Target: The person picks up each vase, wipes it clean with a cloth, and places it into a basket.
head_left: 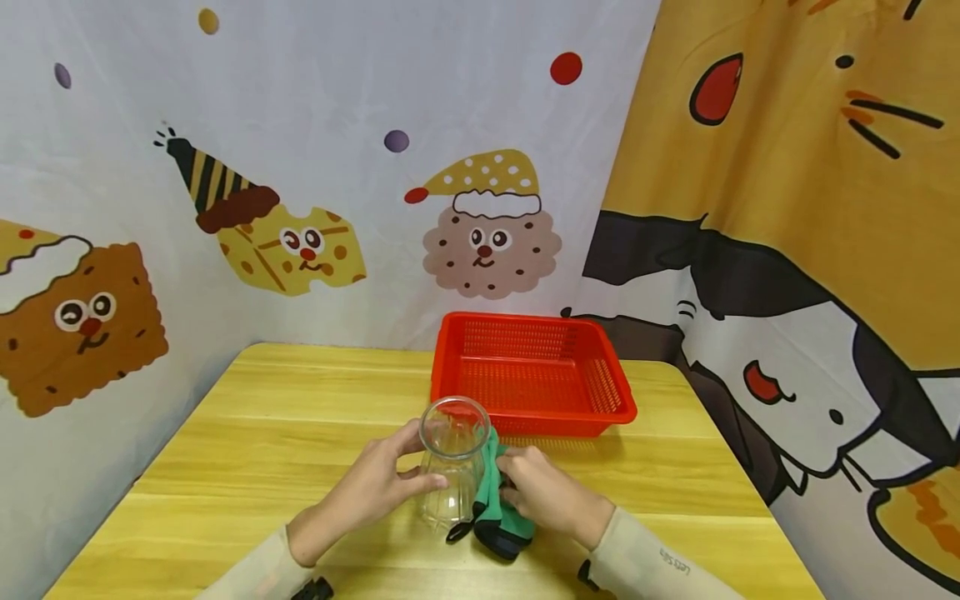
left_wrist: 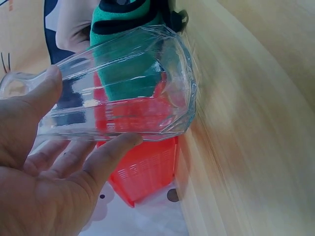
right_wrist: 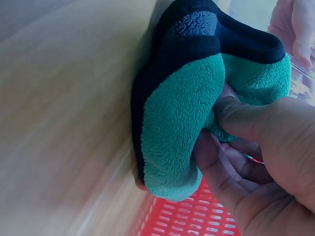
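Note:
A clear glass vase with a round rim and faceted sides stands upright near the front of the table. My left hand holds it from the left, thumb on one side and fingers round the other, as the left wrist view of the vase shows. My right hand pinches a green cloth just right of the vase. In the right wrist view the fluffy cloth, edged in black, is bunched in folds between thumb and fingers. A black loop hangs from it by the vase's base.
Behind the hands a red plastic basket with perforated sides sits at the back of the wooden table. A curtain printed with cartoon figures hangs behind the table and along its sides.

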Motion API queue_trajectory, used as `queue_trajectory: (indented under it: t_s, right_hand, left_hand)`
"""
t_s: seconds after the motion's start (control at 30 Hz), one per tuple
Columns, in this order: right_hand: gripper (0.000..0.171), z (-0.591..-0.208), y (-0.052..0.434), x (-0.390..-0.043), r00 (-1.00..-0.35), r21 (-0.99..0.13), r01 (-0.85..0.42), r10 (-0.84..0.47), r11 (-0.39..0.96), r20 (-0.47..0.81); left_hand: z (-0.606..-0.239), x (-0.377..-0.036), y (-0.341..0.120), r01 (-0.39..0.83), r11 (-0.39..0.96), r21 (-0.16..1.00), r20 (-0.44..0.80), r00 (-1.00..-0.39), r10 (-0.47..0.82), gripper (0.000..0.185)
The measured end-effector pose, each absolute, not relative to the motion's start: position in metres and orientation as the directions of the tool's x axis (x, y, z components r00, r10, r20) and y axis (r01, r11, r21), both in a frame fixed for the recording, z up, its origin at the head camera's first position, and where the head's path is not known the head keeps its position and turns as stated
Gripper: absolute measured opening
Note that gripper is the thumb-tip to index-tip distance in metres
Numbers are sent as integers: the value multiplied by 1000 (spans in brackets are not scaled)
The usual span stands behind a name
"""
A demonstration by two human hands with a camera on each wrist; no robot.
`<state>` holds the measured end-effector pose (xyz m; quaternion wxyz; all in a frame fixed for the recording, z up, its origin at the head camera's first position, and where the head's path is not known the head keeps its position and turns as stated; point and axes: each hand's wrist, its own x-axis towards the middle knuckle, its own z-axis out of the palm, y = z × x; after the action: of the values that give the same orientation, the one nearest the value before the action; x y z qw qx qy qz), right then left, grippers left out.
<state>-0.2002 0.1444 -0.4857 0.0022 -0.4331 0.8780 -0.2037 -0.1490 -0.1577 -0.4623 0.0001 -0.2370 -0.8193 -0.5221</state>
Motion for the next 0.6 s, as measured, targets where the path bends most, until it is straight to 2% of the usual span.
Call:
queue_trajectory:
  t_s: [0.33,0.6]
  right_hand:
    - [19,-487,146,-200,-658,-439,-715,-736,544,158]
    - [28,-487,146,-198,-675,-493,-692,-715,528,182]
  left_hand:
    - [-463,-150,-158,410,359,838,261,-880,397,69]
    - [-463,-149,-158,425,376,824,274,-878,392,68]
